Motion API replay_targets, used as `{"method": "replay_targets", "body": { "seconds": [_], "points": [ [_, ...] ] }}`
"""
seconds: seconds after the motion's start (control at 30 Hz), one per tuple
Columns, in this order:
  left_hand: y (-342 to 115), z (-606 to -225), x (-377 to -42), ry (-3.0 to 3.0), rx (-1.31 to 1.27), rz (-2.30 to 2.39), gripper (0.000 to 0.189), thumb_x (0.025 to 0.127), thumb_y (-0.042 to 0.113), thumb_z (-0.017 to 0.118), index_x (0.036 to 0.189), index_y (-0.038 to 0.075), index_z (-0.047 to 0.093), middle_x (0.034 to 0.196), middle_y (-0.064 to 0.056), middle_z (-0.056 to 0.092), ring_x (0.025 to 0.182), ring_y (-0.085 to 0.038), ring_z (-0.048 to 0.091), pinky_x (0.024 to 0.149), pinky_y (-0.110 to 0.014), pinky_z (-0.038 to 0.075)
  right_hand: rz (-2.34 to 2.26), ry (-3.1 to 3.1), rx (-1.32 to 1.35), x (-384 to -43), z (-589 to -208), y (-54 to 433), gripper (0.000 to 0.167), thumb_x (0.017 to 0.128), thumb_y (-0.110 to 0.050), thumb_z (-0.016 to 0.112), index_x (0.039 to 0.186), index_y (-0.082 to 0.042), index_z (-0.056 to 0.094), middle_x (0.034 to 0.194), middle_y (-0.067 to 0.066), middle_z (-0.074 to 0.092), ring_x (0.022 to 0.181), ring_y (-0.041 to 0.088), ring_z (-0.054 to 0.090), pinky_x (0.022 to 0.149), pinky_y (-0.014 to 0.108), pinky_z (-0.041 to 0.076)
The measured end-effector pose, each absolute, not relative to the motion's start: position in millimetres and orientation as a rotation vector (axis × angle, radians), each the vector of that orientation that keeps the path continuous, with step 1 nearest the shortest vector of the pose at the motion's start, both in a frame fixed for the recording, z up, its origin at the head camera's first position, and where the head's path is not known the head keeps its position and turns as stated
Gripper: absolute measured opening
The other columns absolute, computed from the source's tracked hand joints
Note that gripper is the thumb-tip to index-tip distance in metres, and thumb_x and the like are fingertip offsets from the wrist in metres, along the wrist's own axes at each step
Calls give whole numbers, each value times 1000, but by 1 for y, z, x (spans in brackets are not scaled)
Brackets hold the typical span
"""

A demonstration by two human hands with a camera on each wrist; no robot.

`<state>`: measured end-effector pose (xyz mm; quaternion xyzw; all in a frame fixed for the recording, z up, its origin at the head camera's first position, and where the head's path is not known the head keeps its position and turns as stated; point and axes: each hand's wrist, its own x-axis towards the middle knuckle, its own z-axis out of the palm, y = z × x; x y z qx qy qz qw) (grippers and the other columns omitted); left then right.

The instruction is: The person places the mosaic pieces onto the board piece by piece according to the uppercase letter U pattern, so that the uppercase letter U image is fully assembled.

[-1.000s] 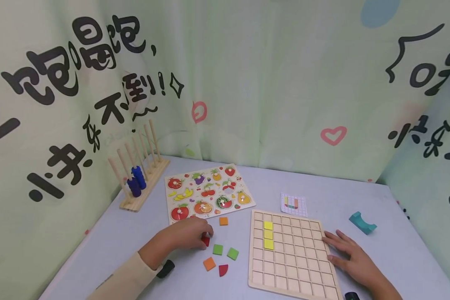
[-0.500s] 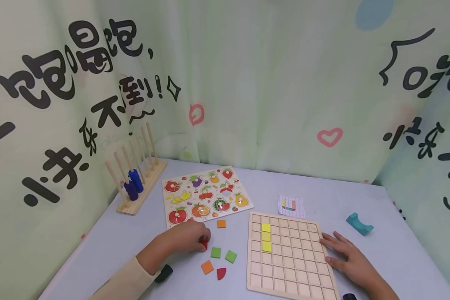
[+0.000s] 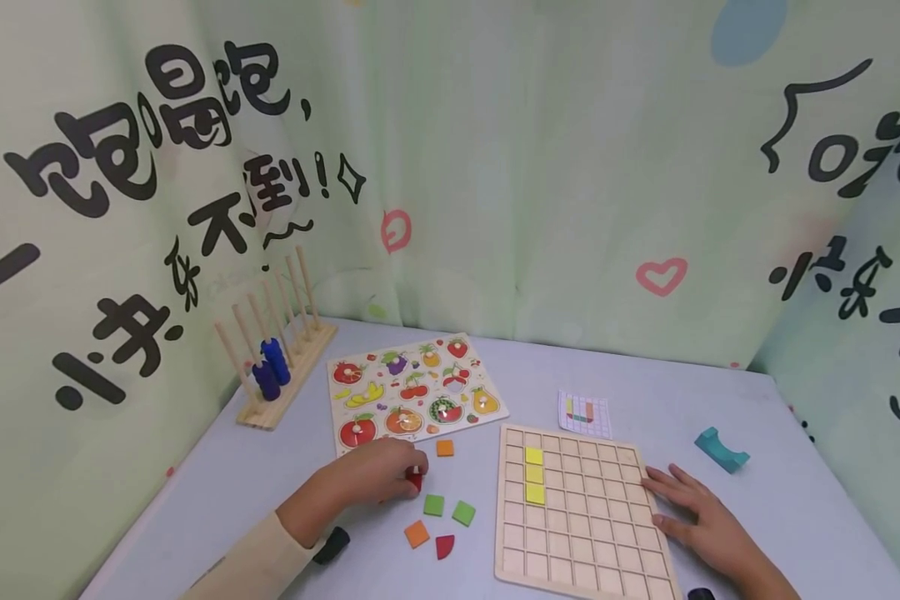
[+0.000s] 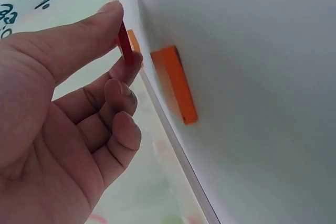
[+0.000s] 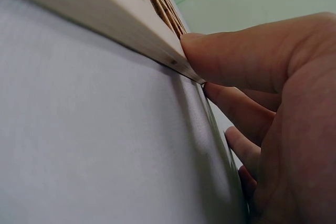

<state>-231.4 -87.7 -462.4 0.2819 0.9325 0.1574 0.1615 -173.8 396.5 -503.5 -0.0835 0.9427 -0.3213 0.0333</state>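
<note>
My left hand (image 3: 378,473) pinches a small red tile (image 4: 125,45) between thumb and forefinger, raised off the table in the left wrist view. Its other fingers are bent and hold nothing. An orange tile (image 4: 176,85) lies on the tabletop near that hand. To the right sits a wooden grid board (image 3: 585,575) with three yellow tiles (image 3: 534,474) in one column. My right hand (image 3: 701,517) rests along the board's right edge, fingers extended. Its thumb touches the board's side (image 5: 152,40) in the right wrist view.
Between hand and board lie green tiles (image 3: 433,505), orange tiles (image 3: 416,534) and a red quarter-round piece (image 3: 445,547). Behind are a fruit puzzle (image 3: 412,387), a pegged stand (image 3: 270,408) with blue pieces, and a pattern card (image 3: 585,415). A teal arch (image 3: 722,450) lies at right.
My left hand has lifted slightly with the red tile and shifted a little to the right. The right hand stays at the board's edge. The head view has shifted slightly.
</note>
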Motion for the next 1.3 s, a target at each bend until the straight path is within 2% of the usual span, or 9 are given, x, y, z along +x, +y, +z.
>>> {"method": "replay_targets", "body": {
  "seconds": [0.33, 1.3],
  "points": [
    [-74, -462, -232, 2682, 930, 441, 24, 83, 31, 78, 105, 26, 71, 86, 18, 56, 79, -3, 53, 72, -21, 48, -975, 2926, -270, -173, -505, 396, 59, 86, -37, 71, 136, -8, 58, 146, 21, 42, 138, 50, 17, 96, 75, 16],
    [-9, -453, -223, 2645, 1223, 340, 27, 87, 33, 75, 111, 24, 69, 86, 15, 53, 75, -2, 49, 66, -16, 43, -957, 2935, -254, -173, -505, 394, 60, 85, -36, 71, 135, -7, 58, 147, 21, 41, 139, 50, 16, 97, 75, 15]
  ]
}}
